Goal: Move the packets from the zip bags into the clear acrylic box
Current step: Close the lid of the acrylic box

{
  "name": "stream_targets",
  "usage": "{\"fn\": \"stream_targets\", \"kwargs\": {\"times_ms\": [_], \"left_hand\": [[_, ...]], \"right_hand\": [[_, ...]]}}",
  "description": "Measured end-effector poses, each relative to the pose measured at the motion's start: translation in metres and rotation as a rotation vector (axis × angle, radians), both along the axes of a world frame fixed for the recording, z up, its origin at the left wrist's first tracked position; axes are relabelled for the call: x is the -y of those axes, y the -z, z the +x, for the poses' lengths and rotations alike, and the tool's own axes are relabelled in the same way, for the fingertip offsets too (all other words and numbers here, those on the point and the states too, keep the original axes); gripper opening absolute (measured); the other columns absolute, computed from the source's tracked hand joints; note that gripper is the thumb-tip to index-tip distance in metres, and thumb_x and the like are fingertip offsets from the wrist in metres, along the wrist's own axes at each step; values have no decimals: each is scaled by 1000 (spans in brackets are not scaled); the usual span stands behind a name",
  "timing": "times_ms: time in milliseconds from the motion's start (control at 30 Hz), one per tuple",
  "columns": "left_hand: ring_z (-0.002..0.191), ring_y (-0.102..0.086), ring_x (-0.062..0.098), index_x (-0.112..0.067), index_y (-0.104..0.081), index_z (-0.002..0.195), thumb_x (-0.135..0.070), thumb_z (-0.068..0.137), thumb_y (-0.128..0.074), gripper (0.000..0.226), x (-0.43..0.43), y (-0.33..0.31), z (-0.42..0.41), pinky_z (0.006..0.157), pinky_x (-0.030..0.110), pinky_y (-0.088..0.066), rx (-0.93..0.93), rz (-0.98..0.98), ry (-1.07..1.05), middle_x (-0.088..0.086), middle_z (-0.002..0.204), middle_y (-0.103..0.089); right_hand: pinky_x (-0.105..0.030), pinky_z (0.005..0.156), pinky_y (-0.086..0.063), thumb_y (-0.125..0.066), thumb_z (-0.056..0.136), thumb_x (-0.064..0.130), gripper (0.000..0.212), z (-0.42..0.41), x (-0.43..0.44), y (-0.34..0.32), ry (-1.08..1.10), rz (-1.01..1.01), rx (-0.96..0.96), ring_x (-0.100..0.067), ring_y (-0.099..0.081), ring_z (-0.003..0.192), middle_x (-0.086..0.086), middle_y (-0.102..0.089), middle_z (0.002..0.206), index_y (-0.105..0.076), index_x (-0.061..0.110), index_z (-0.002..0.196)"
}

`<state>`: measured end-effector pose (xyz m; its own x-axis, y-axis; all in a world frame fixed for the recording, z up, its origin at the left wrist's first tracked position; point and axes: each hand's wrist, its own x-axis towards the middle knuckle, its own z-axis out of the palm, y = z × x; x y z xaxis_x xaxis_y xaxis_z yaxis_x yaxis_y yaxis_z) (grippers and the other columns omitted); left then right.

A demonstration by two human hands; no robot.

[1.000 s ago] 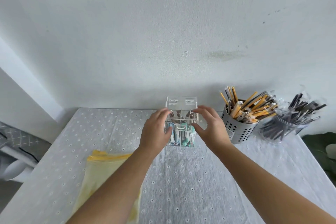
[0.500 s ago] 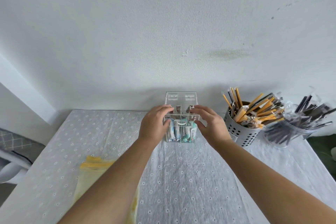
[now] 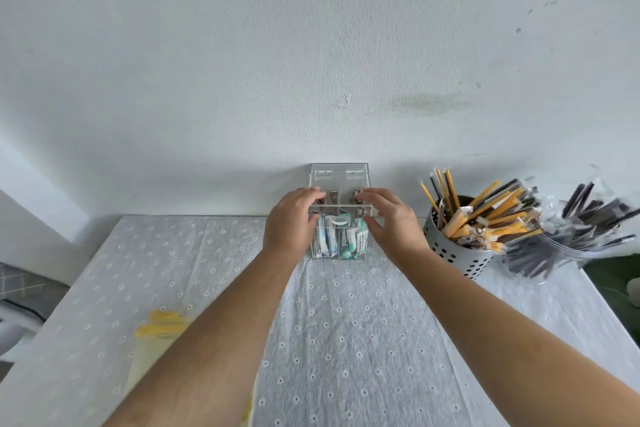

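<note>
Two zip bags (image 3: 162,333) at least, yellow-topped, lie flat front-left on the tablecloth (image 3: 346,322), partly under the left forearm; they look empty, can't confirm. Left hand (image 3: 289,224) cups the clear acrylic box (image 3: 337,215) on its left wall, fingers curled over the rim. Packets (image 3: 341,239) stand upright inside, lid hinged back. Right hand (image 3: 391,225) flanks the right wall, fingers spread, contact unclear. Box likely rigid, slick, light: grip opposite walls low. Packets soft, crinkly: pinch top edges.

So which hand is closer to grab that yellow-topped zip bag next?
Probably the left hand: the yellow-topped zip bag lies on its side, partly under that forearm. The right hand would have to cross over.
</note>
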<state>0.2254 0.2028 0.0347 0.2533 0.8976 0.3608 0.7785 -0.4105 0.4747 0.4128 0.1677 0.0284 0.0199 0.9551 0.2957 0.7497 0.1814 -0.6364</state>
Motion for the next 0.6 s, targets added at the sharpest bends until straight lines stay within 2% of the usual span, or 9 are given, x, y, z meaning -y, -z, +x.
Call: {"fn": "stream_targets", "kwargs": {"times_ms": [100, 233, 367, 467, 600], "left_hand": [[124, -51, 17, -16, -58, 125, -5, 83, -67, 45, -1, -5, -2, 106, 31, -39, -9, -64, 30, 1, 132, -57], [133, -38, 18, -24, -48, 135, -13, 78, -74, 64, 10, -13, -16, 111, 37, -33, 5, -190, 92, 3, 144, -41], [129, -41, 16, -24, -47, 134, -19, 77, -75, 63, 50, -16, -49, 109, 32, -34, 40, -220, 52, 1, 139, -45], [127, -42, 17, -24, -49, 132, -22, 78, -73, 59, 88, -7, -90, 107, 32, -35, -1, -239, -33, -1, 137, -47], [128, -41, 19, -26, -49, 132, -25, 78, -72, 59, 138, 23, -153, 103, 29, -32, -84, -312, -237, -2, 138, -45]], "right_hand": [[-28, 94, -47, -60, 88, 8, 36, -2, 1, -8, 15, -58, 22, -17, -57, 114, 7, -56, 130, -61, 24, 120], [-35, 95, -50, -66, 85, 24, 46, -6, 17, -22, 54, -98, 133, -19, -47, 123, 6, -46, 138, -52, 29, 129], [-34, 101, -44, -69, 83, 27, 48, -26, 54, -25, 15, -93, 72, -18, -46, 122, 5, -48, 134, -52, 25, 128], [-30, 98, -42, -67, 84, 30, 41, -54, 89, -13, -82, -159, 59, -17, -49, 120, 6, -51, 131, -56, 24, 123], [-32, 105, -39, -60, 88, 40, 41, -96, 126, 18, -183, -309, 147, -16, -47, 124, 6, -49, 135, -55, 26, 125]]}}
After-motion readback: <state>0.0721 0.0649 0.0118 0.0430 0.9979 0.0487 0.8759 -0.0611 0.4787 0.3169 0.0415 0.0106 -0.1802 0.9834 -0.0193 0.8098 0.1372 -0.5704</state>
